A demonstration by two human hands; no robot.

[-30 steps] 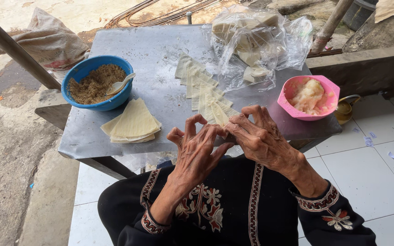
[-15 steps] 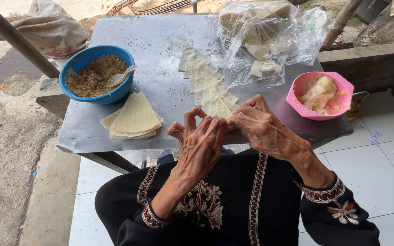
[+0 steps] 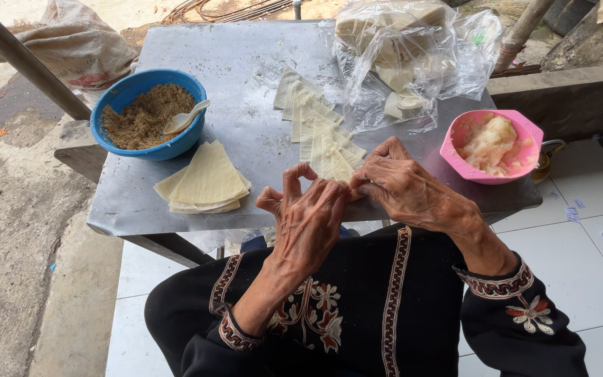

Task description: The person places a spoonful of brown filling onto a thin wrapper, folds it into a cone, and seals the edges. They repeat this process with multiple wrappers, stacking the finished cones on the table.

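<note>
My left hand (image 3: 308, 216) and my right hand (image 3: 406, 187) meet at the near edge of the grey metal table (image 3: 246, 84). Their fingertips pinch a small pale folded pastry piece (image 3: 347, 187) between them; most of it is hidden by the fingers. Just beyond the hands runs a row of folded pale pastry triangles (image 3: 315, 129). A stack of flat wrapper sheets (image 3: 207, 183) lies to the left of my left hand.
A blue bowl (image 3: 121, 94) of brown crumbly filling with a white spoon (image 3: 186, 116) stands at the left. A pink bowl (image 3: 525, 132) of pale paste sits at the right. A clear plastic bag (image 3: 406, 52) of wrappers lies at the back. A sack (image 3: 78, 45) lies on the ground.
Both hands stay together over the small pastry piece, the fingers shifting slightly. The view has tilted a little; nothing on the table has moved.
</note>
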